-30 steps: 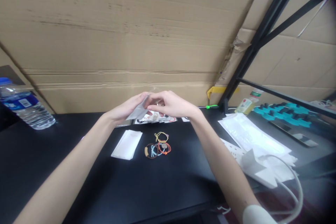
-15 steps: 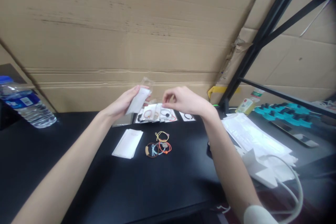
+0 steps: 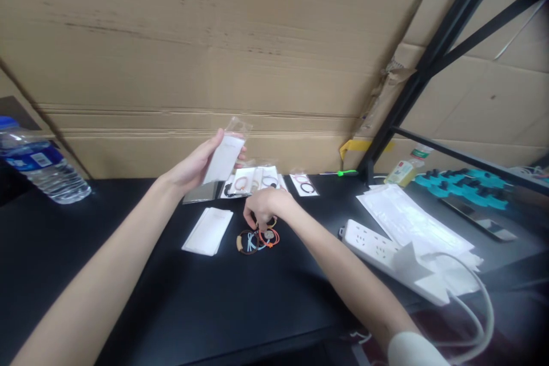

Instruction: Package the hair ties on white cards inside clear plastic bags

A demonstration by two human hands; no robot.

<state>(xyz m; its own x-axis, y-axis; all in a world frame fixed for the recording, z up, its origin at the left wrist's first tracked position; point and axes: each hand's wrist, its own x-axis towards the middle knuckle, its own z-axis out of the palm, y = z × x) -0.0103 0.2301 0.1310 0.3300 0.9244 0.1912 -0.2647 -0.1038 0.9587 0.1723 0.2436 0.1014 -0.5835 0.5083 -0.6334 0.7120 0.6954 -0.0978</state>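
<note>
In my left hand (image 3: 205,161), raised above the back of the table, is a clear plastic bag with a white card (image 3: 225,159) in it. My right hand (image 3: 266,208) reaches down over a small group of bracelets, its fingers curled onto the yellow bracelet (image 3: 271,222), which they partly hide. Just in front lie an orange-red bracelet (image 3: 274,238), a light blue one (image 3: 250,243) and a brown one with a tan piece (image 3: 239,243). A stack of white cards (image 3: 208,231) rests to the left. Behind are several bagged bracelets on cards (image 3: 241,183).
A water bottle (image 3: 40,163) stands far left on the black table (image 3: 240,309). To the right are a white power strip (image 3: 373,246), plastic bags (image 3: 401,217) and a black metal frame (image 3: 422,74). Cardboard (image 3: 206,57) walls off the back.
My right hand has come down and toward me, from the bagged bracelets at the back to the loose ones. My left hand keeps its bag and card, now tilted a little more upright.
</note>
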